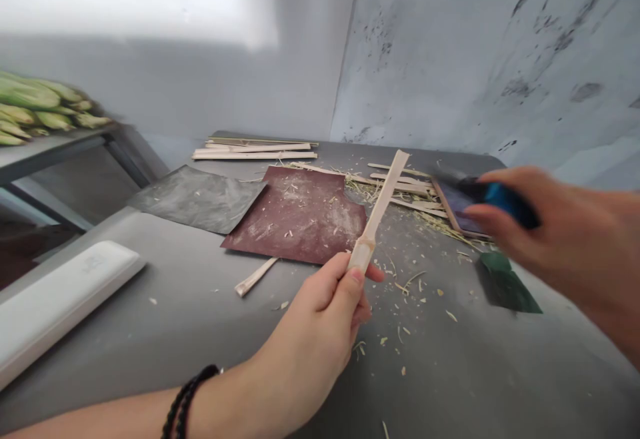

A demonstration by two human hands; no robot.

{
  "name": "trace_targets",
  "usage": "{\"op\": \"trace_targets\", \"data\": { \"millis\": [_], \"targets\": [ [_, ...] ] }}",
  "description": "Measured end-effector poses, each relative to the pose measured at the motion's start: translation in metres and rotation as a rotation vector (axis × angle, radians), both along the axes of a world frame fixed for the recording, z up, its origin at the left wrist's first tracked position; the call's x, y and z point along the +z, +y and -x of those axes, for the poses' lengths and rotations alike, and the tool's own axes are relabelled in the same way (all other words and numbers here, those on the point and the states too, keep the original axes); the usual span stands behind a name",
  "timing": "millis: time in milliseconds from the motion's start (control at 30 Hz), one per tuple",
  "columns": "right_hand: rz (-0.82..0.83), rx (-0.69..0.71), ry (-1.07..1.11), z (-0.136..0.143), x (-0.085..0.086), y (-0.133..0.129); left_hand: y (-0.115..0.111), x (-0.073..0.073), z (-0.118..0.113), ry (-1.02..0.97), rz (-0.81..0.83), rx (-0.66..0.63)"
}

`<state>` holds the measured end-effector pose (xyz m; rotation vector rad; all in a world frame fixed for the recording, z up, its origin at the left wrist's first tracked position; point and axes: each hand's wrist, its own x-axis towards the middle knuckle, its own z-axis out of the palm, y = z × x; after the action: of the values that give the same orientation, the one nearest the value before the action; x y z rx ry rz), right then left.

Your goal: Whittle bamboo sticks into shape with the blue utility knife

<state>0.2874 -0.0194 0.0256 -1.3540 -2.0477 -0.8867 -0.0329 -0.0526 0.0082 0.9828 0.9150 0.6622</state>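
Note:
My left hand [325, 319] is closed around the lower end of a pale bamboo strip [384, 205], which points up and away with a thicker joint just above the fingers. Off to the right, my right hand [545, 225] grips a knife [505, 202] by its blue and black handle. Its blade is smeared by motion and points left, apart from the strip. Beyond the left hand lies a dark red sheet of sandpaper [300, 215], dusted with shavings. A short bamboo piece [255, 277] pokes out from under its near edge.
A grey sandpaper sheet [195, 199] lies left of the red one. Bamboo strips [255, 152] are stacked at the back, with more among shavings [420, 192] beside a framed dark panel [455, 205]. A dark green sheet [507, 282], a white case [65, 299] and shelved corn [40, 105] flank the table.

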Motion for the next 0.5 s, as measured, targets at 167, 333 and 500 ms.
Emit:
{"op": "trace_targets", "data": {
  "millis": [167,333,500],
  "targets": [
    [0.113,0.266,-0.096,0.055,-0.020,-0.008,0.003,0.001,-0.004,0.000,-0.042,0.014],
    [0.170,0.320,-0.119,0.069,-0.023,-0.013,0.002,0.001,-0.004,0.001,-0.068,0.027],
    [0.164,0.308,-0.127,0.065,-0.022,-0.012,0.001,0.000,-0.005,0.005,-0.099,0.018]
  ]
}}
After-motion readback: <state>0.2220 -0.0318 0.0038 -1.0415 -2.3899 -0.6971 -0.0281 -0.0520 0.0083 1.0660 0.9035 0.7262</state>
